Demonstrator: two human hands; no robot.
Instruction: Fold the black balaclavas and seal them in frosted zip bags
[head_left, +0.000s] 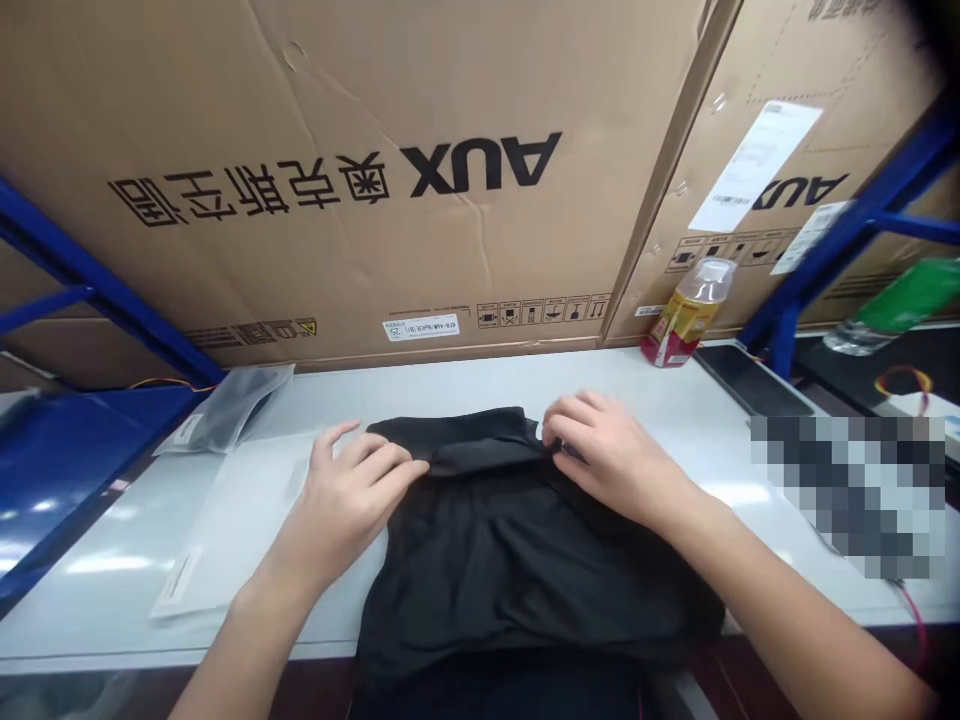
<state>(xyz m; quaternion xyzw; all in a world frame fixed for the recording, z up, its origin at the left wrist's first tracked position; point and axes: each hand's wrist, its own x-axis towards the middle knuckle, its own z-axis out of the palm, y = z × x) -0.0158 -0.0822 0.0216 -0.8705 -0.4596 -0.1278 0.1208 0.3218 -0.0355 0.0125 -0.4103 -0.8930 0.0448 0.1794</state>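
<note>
A black garment (510, 570) with a gathered waistband lies on the white table, its lower part hanging over the front edge; whether it is shorts or a skirt I cannot tell. My left hand (356, 490) pinches the left end of the waistband between thumb and forefinger, the other fingers loosely bent. At the right end, my right hand (607, 455) has its fingers curled onto the same band, closed on the cloth. Between the hands the waistband's top edge is folded, showing its inner side.
Behind the white table (322, 400) stand large cardboard boxes (420, 80). Clear plastic bags (225, 520) lie to the left. On the right are a drink bottle (688, 312), a black phone-like slab (754, 380) and a green-labelled bottle (900, 300). Blue rack posts (832, 230) flank the table.
</note>
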